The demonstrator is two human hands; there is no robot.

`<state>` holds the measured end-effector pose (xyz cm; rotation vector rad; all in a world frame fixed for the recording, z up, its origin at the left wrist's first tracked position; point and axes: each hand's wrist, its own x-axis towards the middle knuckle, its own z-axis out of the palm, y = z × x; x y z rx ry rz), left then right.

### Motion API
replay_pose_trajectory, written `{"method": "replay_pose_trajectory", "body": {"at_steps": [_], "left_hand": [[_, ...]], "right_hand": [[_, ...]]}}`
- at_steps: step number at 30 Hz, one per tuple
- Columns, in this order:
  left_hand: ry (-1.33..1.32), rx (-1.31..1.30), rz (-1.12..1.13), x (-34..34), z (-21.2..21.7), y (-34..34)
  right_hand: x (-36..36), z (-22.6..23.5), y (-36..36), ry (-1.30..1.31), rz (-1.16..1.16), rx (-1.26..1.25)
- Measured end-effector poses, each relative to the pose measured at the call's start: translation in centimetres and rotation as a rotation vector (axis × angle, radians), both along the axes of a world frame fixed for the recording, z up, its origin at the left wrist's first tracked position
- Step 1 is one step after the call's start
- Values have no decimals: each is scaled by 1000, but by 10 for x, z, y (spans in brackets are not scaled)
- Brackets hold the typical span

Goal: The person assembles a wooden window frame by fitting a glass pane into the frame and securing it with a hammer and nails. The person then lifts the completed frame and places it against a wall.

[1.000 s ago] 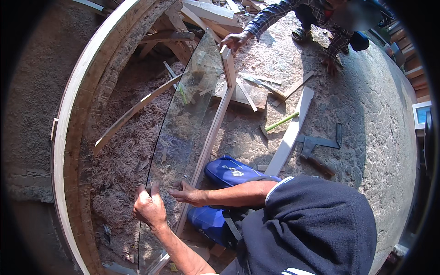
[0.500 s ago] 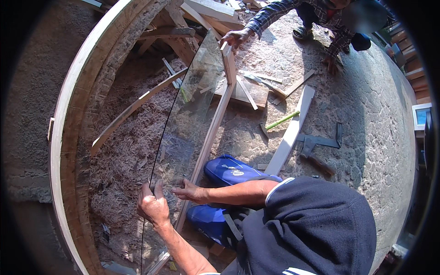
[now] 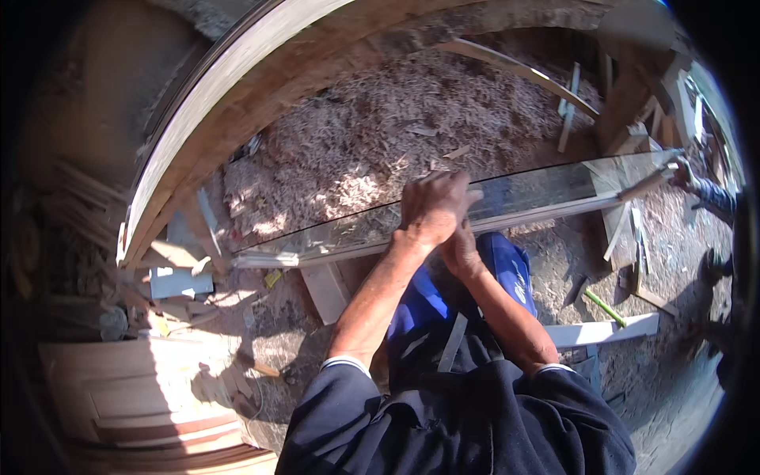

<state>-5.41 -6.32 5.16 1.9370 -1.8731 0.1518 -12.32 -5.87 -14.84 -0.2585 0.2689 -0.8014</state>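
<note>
A long clear glass pane lies slantwise in front of me, with a pale wooden strip along its near edge. My left hand is closed over the pane's middle, its fingers curled at the far edge. Just to its right, my right hand is pressed close against it over the pane. The left hand hides most of the right hand's fingers, so I cannot make out what they grip. At the right end, a co-worker's hand touches a short wooden piece joined to the strip.
Beyond the pane, a big curved wooden rim surrounds heaped wood shavings. Right of my knees lie a white board and a green-handled hammer. Wooden panels stand at the lower left, with scraps above them.
My view has turned, so the pane now runs across the picture. My right hand has come up against my left hand at the pane. The co-worker's hand stays at the strip's far end.
</note>
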Motion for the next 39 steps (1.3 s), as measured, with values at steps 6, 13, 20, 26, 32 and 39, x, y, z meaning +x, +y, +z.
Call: {"method": "replay_pose_trajectory", "body": {"at_steps": [6,13,20,26,32,39], "left_hand": [[-7,20,19,-1,-3,-6],[6,41,14,-5,-5,-5],[4,-7,-24,-7,7,-6],[-49,-33,-29,-8,23,-13],[-117,32,-23,-17,41,-10],[-121,78,-39,-16,65,-16]], "right_hand": [[-1,-16,-6,5,93,59],[-4,-19,-3,73,106,25],[-9,1,1,71,140,9],[-4,11,2,53,142,8],[-5,15,9,32,174,85],[-1,26,13,-45,166,-28]]}}
